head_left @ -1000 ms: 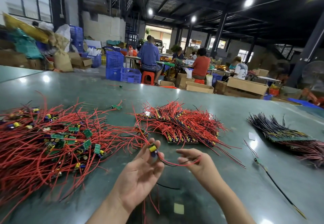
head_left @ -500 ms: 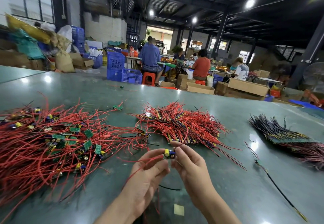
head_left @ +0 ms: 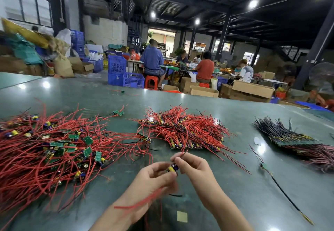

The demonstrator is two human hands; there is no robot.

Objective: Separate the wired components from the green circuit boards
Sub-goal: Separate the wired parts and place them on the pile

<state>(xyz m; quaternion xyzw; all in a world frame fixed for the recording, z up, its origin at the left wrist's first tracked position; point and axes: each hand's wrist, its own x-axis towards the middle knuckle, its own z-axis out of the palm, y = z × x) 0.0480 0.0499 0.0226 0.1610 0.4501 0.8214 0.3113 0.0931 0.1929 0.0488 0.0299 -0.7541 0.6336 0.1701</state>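
Both hands meet over the green table (head_left: 235, 125), low in the middle. My left hand (head_left: 155, 178) and my right hand (head_left: 191, 167) pinch one small wired component (head_left: 172, 167) with a yellow and blue capacitor between their fingertips. Its red wire trails down, blurred, across my left wrist. A big loose heap of red-wired green circuit boards (head_left: 54, 151) covers the left of the table. A tidier pile of red-wired boards (head_left: 184, 131) lies just beyond my hands.
A bundle of dark-wired boards (head_left: 289, 136) lies at the right. One single board with a long black wire (head_left: 282, 189) lies right of my hands. A yellow paper scrap (head_left: 182, 216) sits near the front edge. Several people work at tables far behind.
My hands came together from apart and now both pinch the component. They have shifted slightly lower and nearer, and the red wire now swings down over my left wrist.
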